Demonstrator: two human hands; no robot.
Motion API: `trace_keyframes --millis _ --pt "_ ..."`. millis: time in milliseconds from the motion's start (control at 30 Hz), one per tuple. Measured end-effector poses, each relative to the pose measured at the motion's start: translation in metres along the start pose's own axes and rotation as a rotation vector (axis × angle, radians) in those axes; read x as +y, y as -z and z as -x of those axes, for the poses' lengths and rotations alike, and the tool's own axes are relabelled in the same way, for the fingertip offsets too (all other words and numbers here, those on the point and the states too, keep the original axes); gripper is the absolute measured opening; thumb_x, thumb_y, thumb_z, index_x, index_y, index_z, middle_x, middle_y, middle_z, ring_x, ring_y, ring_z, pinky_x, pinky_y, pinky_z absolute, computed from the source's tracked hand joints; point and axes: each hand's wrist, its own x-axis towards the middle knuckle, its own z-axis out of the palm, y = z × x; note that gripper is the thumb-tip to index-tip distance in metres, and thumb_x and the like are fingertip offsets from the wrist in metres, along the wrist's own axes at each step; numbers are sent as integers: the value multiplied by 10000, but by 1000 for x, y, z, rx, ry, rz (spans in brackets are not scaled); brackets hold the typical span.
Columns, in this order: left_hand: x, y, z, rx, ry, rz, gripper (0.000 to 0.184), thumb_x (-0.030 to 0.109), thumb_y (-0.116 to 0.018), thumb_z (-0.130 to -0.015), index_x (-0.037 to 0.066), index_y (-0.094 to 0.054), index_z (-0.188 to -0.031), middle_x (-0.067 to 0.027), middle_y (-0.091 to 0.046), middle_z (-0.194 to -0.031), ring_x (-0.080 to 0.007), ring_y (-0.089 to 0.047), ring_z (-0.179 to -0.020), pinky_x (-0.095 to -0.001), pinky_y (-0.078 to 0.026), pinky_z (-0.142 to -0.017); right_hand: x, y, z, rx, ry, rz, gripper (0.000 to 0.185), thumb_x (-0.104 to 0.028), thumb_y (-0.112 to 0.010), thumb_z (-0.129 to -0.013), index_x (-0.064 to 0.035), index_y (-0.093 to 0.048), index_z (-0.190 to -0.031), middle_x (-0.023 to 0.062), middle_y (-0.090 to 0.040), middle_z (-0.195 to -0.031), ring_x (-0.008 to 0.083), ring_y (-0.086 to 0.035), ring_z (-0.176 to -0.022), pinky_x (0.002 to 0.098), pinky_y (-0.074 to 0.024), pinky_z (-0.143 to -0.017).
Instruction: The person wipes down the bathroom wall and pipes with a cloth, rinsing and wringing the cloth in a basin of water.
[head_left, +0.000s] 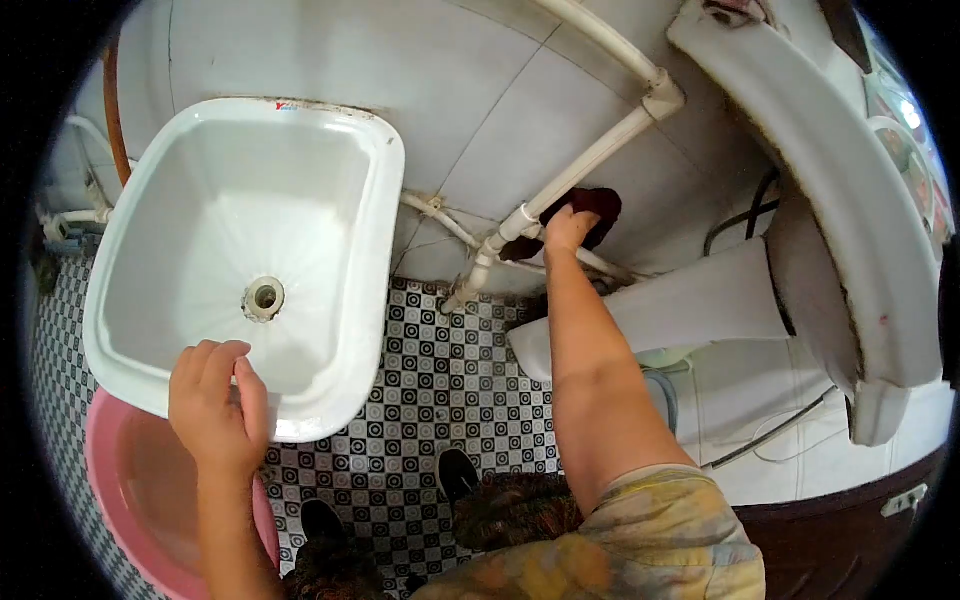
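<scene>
My right hand (569, 229) reaches down to the tiled wall beside the white pipe (600, 150), with its fingers closed on a dark red cloth (605, 210). The cloth lies bunched against the wall behind the pipes, and part of it is hidden by the hand. Over the front rim of a white sink (345, 385) hovers my left hand (218, 400). Its fingers lie side by side, slightly bent, the thumb stands apart, and nothing shows in it. A round drain (264, 298) sits in the sink's bottom.
A pink basin (125, 535) with cloudy liquid stands on the floor under the sink. At the right is a second white basin (830, 200) on a pedestal (660, 300), its edge stained. Patterned black-and-white tiles (420, 380) cover the floor around my shoes.
</scene>
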Motion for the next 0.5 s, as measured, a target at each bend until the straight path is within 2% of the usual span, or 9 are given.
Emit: trace_keyframes --millis 67,100,133,200,300,333,433,467,500 --pt "0 0 0 7 10 11 77 16 -513 -694 22 -562 -753 -91 -490 -645 -257 -462 -593 -348 -368 -549 -12 16 -2 -116 -220 48 598 -180 -404 -817 191 -211 -1244 367 -233 -1302 433 -254 -1231 407 -192 -1051" --pt "0 0 0 17 7 11 77 16 -513 -694 22 -562 -753 -91 -490 -645 -257 -462 -593 -348 -368 -549 10 13 -20 -90 -290 20 582 -200 -394 -833 148 -229 -1269 324 -241 -1327 408 -283 -1229 395 -225 -1039" --pt "-1 -1 0 15 -5 17 75 17 -515 -691 25 -561 -750 -88 -489 -642 -258 -463 -593 -349 -368 -548 71 -8 -57 -94 -280 91 593 -233 -394 -846 131 -223 -1282 302 -242 -1340 395 -273 -1241 395 -219 -1042" --pt "-2 1 0 16 -12 18 73 18 -517 -689 28 -560 -747 -86 -488 -639 -258 -465 -592 -351 -369 -547 -19 39 -38 -40 -220 -151 601 -256 -404 -846 130 -238 -1276 313 -246 -1332 405 -267 -1240 405 -218 -1038" --pt "-1 1 0 9 -29 6 62 23 -516 -689 30 -555 -737 -82 -480 -630 -257 -464 -590 -352 -369 -548 -86 70 -65 -32 137 -26 613 -254 -434 -831 138 -246 -1263 320 -252 -1324 414 -255 -1238 418 -211 -1035" --pt "0 2 0 -10 -11 -8 61 26 -516 -689 29 -555 -736 -82 -477 -628 -257 -463 -590 -352 -368 -547 -99 73 -74 -24 259 -21 617 -247 -446 -825 141 -244 -1260 322 -253 -1321 421 -253 -1235 424 -204 -1035" --pt "0 1 0 -23 -4 -32 62 29 -515 -688 30 -555 -735 -81 -475 -626 -255 -462 -589 -350 -367 -547 -120 73 -76 19 296 158 615 -219 -456 -812 147 -242 -1257 326 -235 -1327 431 -223 -1245 440 -157 -1052" --pt "0 0 -1 -9 -14 -38 63 29 -515 -687 30 -555 -736 -80 -476 -627 -254 -461 -588 -349 -366 -547 -103 64 -78 16 297 157 615 -219 -456 -812 147 -242 -1257 326 -235 -1327 431 -223 -1245 440 -157 -1052" --pt "0 -1 -1 -8 -9 -41 63 29 -515 -687 30 -555 -736 -80 -476 -627 -254 -461 -588 -349 -366 -547 -74 49 -80 101 398 159 601 -203 -453 -808 152 -252 -1250 329 -228 -1329 436 -206 -1249 451 -134 -1057"
